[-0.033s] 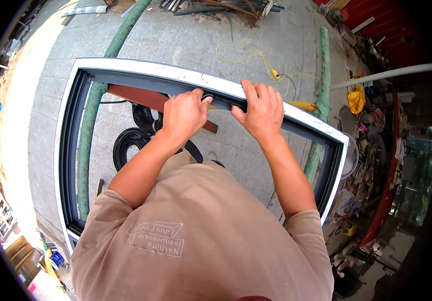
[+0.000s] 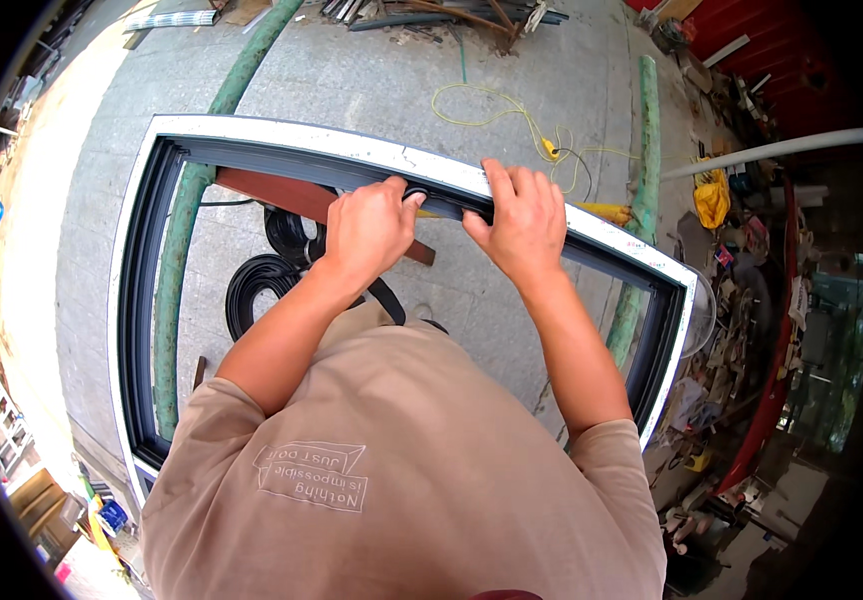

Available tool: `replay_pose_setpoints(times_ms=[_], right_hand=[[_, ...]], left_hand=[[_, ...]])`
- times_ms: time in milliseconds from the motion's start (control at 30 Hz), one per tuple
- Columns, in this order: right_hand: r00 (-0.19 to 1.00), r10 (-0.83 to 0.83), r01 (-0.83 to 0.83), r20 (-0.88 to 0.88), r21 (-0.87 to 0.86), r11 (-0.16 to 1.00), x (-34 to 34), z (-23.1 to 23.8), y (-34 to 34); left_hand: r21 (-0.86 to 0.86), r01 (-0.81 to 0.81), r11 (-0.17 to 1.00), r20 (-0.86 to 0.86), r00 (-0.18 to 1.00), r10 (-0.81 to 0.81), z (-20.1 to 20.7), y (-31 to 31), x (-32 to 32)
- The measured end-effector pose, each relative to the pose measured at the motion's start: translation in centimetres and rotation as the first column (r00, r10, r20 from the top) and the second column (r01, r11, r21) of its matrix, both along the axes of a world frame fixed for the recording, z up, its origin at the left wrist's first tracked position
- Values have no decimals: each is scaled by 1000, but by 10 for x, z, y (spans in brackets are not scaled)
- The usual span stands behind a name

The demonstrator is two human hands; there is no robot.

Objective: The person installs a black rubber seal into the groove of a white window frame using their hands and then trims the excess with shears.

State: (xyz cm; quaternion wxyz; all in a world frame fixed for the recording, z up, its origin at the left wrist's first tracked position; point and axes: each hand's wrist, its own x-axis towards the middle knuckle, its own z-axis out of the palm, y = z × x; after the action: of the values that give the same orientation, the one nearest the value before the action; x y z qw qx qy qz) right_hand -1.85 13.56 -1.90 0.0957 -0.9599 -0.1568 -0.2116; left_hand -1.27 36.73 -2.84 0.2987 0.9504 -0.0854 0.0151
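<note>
Looks like a workshop yard to me: bare concrete floor (image 2: 371, 95), a big white-edged frame (image 2: 251, 128) over green pipes (image 2: 648, 130), yellow cord (image 2: 481, 122) lying loose, scrap pile (image 2: 431, 20) at the far end, tons of clutter (image 2: 741, 330) on the right, red corrugated wall (image 2: 796, 65) far right.

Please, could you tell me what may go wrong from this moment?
1. The black strip bulges beside the left hand; it might spring out of place or bend badly.
2. The white-faced frame appears to lie across green bars; hard pushing by the right hand on its far side could perhaps make it shift.
3. Black coils lie on the ground near the person, and could possibly catch a foot.
</note>
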Motion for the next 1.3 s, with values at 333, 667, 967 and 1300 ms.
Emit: replay_pose_setpoints(times_ms=[333,667,967,1300], right_hand=[[994,-24,18,111,54,998,4,-10,10],[970,187,-198,-158,-59,978,26,6,40],[962,137,-145,-238,-16,989,25,10,42],[966,114,-130,-230,-52,990,25,15,45]], left_hand=[[11,-5,1000,9,1000,5,-2,0,-1],[-17,17,1000,-8,1000,-17,3,3,0],[-241,79,967,-212,968,-132,-23,41,-19],[-376,50,925,-304,937,-174,-112,125,-65]])
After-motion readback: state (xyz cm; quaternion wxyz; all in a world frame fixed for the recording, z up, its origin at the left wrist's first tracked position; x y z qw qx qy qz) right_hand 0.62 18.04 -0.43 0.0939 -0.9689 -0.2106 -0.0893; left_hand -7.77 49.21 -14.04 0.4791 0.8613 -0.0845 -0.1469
